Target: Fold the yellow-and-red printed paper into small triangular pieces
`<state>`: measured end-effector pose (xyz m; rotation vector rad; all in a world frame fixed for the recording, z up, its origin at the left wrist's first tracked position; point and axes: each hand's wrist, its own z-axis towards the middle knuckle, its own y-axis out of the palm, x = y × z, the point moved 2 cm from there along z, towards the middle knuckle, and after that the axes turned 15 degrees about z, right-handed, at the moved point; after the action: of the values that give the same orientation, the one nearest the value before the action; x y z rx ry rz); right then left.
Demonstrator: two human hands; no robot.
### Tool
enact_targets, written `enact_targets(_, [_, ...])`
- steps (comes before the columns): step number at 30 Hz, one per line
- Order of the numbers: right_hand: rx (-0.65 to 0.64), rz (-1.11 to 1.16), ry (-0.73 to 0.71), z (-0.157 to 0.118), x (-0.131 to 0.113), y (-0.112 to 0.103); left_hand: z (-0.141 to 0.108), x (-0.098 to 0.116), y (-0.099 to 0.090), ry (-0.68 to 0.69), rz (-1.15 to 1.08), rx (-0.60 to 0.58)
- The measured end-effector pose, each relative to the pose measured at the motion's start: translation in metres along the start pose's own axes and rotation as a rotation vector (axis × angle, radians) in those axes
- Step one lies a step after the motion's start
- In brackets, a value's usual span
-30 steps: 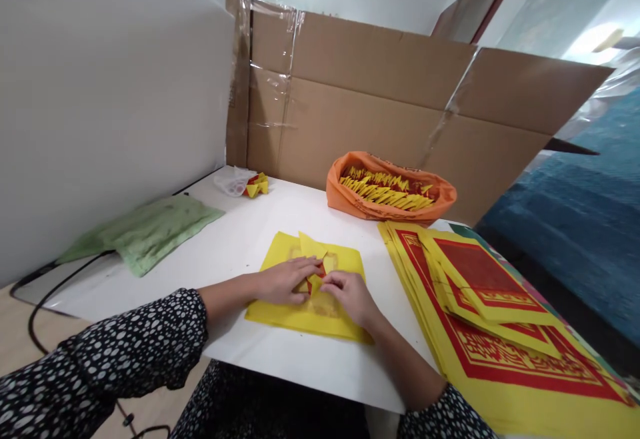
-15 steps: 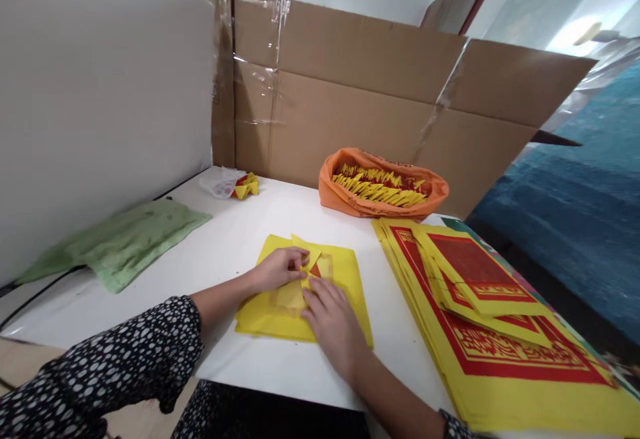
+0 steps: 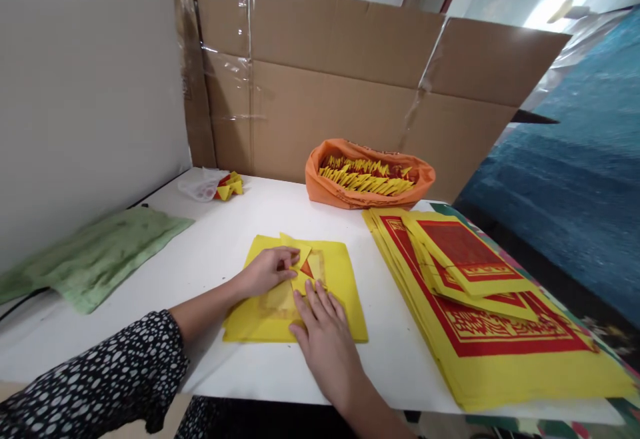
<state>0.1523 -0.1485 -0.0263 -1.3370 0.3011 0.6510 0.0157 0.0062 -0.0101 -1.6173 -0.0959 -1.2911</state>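
Observation:
A stack of yellow paper sheets (image 3: 352,299) lies on the white table before me. On top of it is a small folded yellow paper (image 3: 303,252) with a red patch showing near its middle. My left hand (image 3: 267,270) has its thumb and fingers pinched together at the folded paper's left side. The fingertips cover part of that edge. From the right, my right hand (image 3: 327,346) lies with fingers stretched out. Its fingertips press down on the lower part of the folded paper, and its palm is over the stack's front edge.
An orange bag (image 3: 330,196) holding many folded yellow-and-red papers stands at the back. To the right lie large yellow sheets with red print (image 3: 520,376). A green cloth (image 3: 100,259) and a clear plastic bag (image 3: 200,188) are at left. Cardboard (image 3: 330,39) walls the back.
My right hand has drawn slightly toward me and flattened, its fingers now straighter on the folded paper. My left hand keeps its pinch. The whole view has shifted a little.

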Motion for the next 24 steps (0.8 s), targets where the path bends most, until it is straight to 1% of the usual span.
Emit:
enact_targets(5, [-0.029,-0.004,0.023,0.001,0.0,0.001,0.001,0.0,0.003,-0.047,-0.11,-0.021])
enact_targets(7, [-0.056,-0.006,0.048,0.002,-0.001,0.0,0.0,-0.001,0.006,-0.065,-0.143,0.003])
enact_targets(9, [-0.106,-0.006,0.081,0.003,-0.002,-0.003,-0.002,0.001,0.007,-0.052,-0.075,0.055])
enact_targets(13, [-0.202,-0.023,0.141,0.008,-0.007,-0.016,-0.001,0.007,0.004,0.036,0.236,0.117])
enact_targets(15, [-0.239,-0.034,0.141,0.014,-0.01,-0.027,0.006,0.005,0.0,0.015,0.269,0.133])
enact_targets(17, [-0.256,-0.029,0.134,0.023,-0.012,-0.037,0.014,0.0,-0.004,-0.062,0.221,0.148])
enact_targets(18, [-0.237,-0.021,0.142,0.028,-0.011,-0.042,0.017,-0.004,-0.005,-0.101,0.196,0.156])
enact_targets(20, [-0.132,-0.001,0.161,0.041,-0.007,-0.048,0.019,-0.008,-0.005,-0.137,0.182,0.192])
enact_targets(22, [0.001,0.037,0.158,0.052,0.0,-0.046,0.015,-0.006,-0.003,-0.139,0.182,0.284])
enact_targets(24, [0.074,0.108,0.133,0.059,0.008,-0.037,0.006,0.0,-0.001,-0.177,0.093,0.414])
